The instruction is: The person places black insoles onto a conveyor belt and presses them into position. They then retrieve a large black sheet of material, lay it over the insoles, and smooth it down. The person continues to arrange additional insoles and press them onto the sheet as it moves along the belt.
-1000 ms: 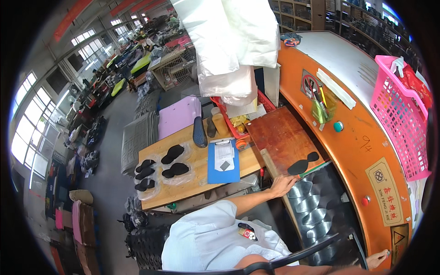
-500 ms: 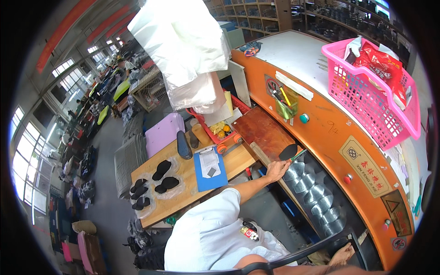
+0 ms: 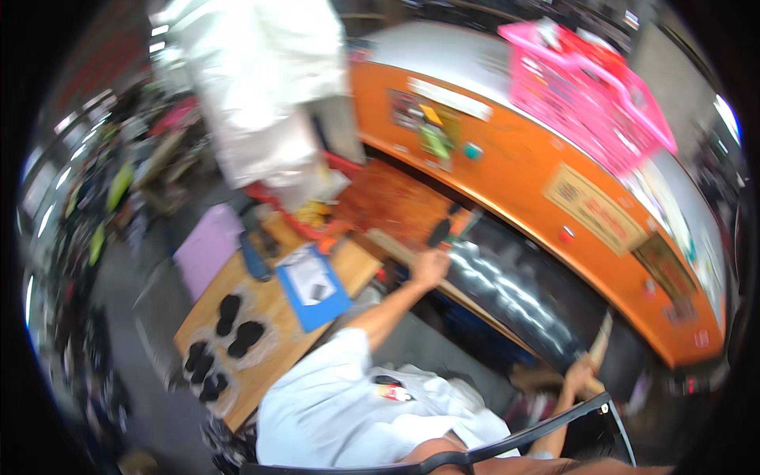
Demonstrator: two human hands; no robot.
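My left hand (image 3: 430, 267) is closed at the near edge of the orange machine (image 3: 495, 150), its fingers round a thin green-handled tool (image 3: 459, 228). Right beside those fingers is a dark, sole-shaped piece (image 3: 440, 232); blur hides whether they grip it too. To the right of this hand lies a row of shiny, overlapping metal pieces (image 3: 507, 289) along the machine's dark bed. My right hand (image 3: 582, 372) is at the bed's right end, against a pale strip (image 3: 603, 336). Motion smears its fingers, and I cannot tell whether they grip the strip.
On the wooden table (image 3: 277, 356) at left are black sole-shaped pieces (image 3: 247, 338) on clear plastic and a blue clipboard (image 3: 332, 299). A reddish board (image 3: 388, 202) adjoins the machine. A pink basket (image 3: 570, 87) stands on its top. White plastic-wrapped bundles (image 3: 253, 71) rise behind.
The whole view has swung and blurred, shifting the scene left and up. My right hand has come further into view beside the pale strip. My left hand still holds the green-handled tool.
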